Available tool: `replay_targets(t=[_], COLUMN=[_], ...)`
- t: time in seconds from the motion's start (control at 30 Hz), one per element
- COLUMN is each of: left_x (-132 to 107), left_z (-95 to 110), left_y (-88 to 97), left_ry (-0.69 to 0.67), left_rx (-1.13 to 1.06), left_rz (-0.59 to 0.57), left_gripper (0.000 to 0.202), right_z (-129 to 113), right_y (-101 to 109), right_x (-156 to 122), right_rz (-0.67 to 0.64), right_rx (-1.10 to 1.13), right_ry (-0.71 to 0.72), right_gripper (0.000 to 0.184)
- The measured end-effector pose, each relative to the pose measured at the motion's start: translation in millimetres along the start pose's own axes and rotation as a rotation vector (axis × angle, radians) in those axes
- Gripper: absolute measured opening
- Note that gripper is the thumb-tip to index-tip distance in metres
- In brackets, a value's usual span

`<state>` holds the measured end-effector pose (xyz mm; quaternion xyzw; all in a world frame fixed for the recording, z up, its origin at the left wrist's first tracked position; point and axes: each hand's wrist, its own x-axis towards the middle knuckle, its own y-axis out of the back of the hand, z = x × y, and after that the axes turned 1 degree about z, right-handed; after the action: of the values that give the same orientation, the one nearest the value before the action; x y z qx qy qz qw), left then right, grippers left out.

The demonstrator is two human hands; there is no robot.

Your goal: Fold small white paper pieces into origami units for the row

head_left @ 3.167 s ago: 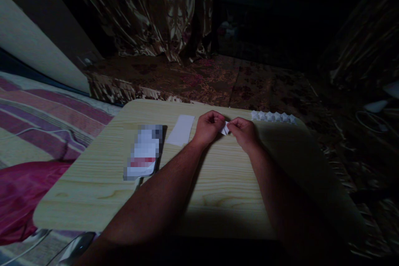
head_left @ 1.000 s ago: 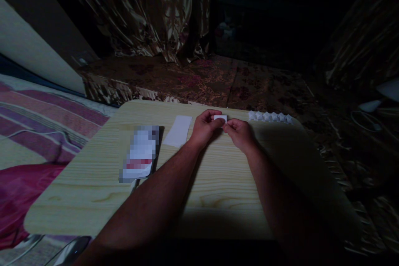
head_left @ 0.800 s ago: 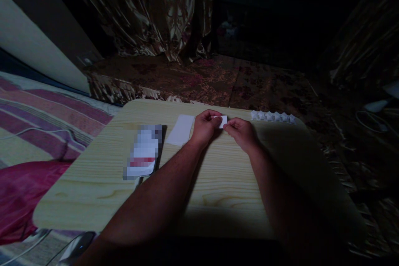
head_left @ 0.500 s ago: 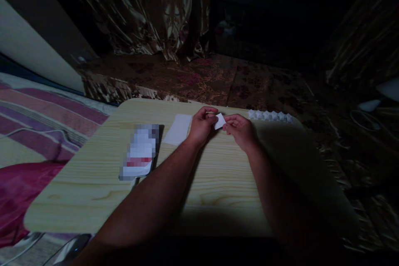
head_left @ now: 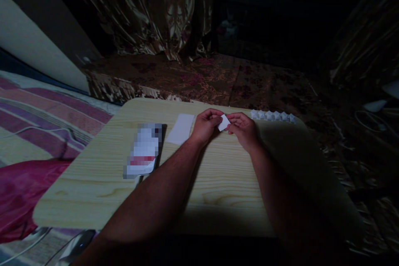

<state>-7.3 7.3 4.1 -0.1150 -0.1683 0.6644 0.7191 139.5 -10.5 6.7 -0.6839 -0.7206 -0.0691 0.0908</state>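
Observation:
A small folded white paper piece (head_left: 223, 122) is pinched between the fingertips of both hands, just above the far part of a light wooden table (head_left: 199, 183). My left hand (head_left: 206, 124) grips its left side with curled fingers. My right hand (head_left: 243, 129) holds its right side, fingers closed round it. To the right of my right hand, a row of several small folded white paper shapes (head_left: 273, 115) lies along the table's far edge. A flat white paper strip (head_left: 181, 129) lies to the left of my left hand.
A blurred white and red packet (head_left: 143, 150) lies on the table's left half. A striped bedcover (head_left: 40, 120) and red cloth (head_left: 21, 191) lie left of the table. Patterned dark fabric (head_left: 199, 77) and shiny curtains (head_left: 149, 8) lie beyond. Cables (head_left: 37, 241) run at bottom left.
The paper piece has been turned between my fingertips, from lying level to standing tilted as a diamond. Both hands stay in the same place over the table's far part.

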Motion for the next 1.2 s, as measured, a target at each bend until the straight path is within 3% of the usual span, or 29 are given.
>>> replay_targets(t=[0.3, 0.73, 1.2], left_x=[-1.9, -3.1, -3.2], left_z=[2.6, 2.8, 4.0], left_y=[-1.2, -1.9, 0.7], left_ry=[0.023, 0.040, 0.061], left_rx=[0.017, 0.014, 0.063], left_rz=[-0.013, -0.053, -0.135], left_gripper=[0.022, 0.024, 0.025], right_z=[-0.4, 3.1, 9.6], right_y=[4.2, 7.7, 9.3], right_x=[-1.5, 2.6, 5.7], right_rz=[-0.060, -0.055, -0.019], right_rx=[-0.042, -0.009, 0.000], right_ry=[0.016, 0.027, -0.016], right_gripper=[0.016, 0.028, 0.029])
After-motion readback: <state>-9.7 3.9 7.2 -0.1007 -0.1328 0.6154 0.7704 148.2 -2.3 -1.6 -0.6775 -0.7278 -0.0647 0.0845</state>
